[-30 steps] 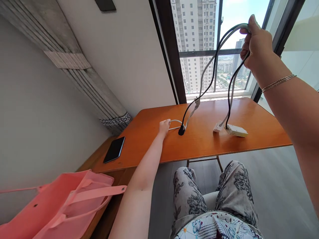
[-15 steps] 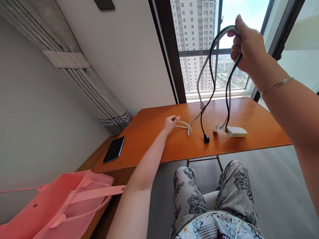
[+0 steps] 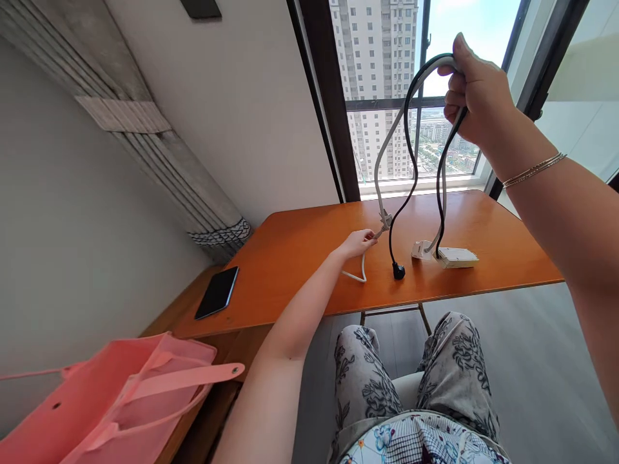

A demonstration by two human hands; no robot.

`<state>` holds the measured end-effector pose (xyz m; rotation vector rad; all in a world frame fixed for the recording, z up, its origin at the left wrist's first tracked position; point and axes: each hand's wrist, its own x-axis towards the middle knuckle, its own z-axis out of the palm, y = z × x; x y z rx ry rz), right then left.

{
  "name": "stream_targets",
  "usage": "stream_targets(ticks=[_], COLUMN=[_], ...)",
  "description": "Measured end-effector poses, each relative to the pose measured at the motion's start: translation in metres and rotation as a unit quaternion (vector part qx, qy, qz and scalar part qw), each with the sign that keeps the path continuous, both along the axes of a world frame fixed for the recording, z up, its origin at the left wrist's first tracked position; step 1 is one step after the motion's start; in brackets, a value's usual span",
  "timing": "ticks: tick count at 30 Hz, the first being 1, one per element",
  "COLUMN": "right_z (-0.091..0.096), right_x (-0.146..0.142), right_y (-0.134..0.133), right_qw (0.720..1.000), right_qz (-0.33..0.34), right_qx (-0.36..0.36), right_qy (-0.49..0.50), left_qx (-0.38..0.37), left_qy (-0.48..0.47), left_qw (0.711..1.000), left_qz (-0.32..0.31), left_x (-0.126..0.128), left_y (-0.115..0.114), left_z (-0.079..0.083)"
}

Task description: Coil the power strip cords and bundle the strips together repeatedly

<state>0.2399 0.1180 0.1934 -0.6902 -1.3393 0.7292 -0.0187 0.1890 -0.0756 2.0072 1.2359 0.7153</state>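
My right hand is raised before the window, its fingers closed round a black cable and a white cable. Both cables loop over the hand and hang toward the table. A black plug dangles at the free end of the black one. On their other side they run down to a white power strip and a smaller white block on the tabletop. My left hand pinches the white cable just below a knotted or tied spot; a loose white length trails beneath it.
The brown wooden table stands against the window. A dark tablet or phone lies at its left end. Nearer me on the left is a pink bag with straps. A grey curtain hangs at the left wall.
My left hand has moved right along the white cable, from its loose end to just under the tied spot. My right hand holds the cables at nearly the same height.
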Motion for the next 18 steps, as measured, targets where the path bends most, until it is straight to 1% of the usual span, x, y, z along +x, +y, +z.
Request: stream_targets(ticks=[3, 5, 6, 8, 10, 12, 15, 18], right_z=[0.001, 0.001, 0.001, 0.000, -0.002, -0.003, -0.005, -0.006], right_x=[0.008, 0.013, 0.015, 0.018, 0.020, 0.020, 0.022, 0.028], right_y=[-0.002, -0.002, -0.001, 0.001, 0.003, 0.005, 0.009, 0.013], right_qw=[1.000, 0.999, 0.998, 0.997, 0.997, 0.996, 0.994, 0.987], right_qz=[-0.028, -0.046, -0.056, -0.071, -0.076, -0.075, -0.088, -0.116], right_qx=[-0.004, -0.005, -0.008, -0.015, -0.022, -0.026, -0.035, -0.052], right_qy=[-0.002, 0.006, 0.010, 0.016, 0.020, 0.030, 0.062, 0.094], left_qx=[-0.052, -0.059, -0.044, 0.009, 0.050, 0.040, -0.004, -0.039], left_qy=[-0.079, -0.118, -0.123, -0.114, -0.120, -0.174, -0.253, -0.321], left_qw=[0.995, 0.991, 0.991, 0.990, 0.982, 0.970, 0.953, 0.937], left_qz=[-0.007, 0.006, 0.027, 0.082, 0.134, 0.163, 0.166, 0.133], left_x=[-0.005, -0.012, -0.015, -0.022, -0.026, -0.029, -0.030, -0.032], left_y=[0.001, 0.002, 0.002, 0.003, 0.005, 0.005, 0.004, -0.001], left_z=[-0.009, -0.011, -0.012, -0.011, -0.010, -0.010, -0.009, -0.008])
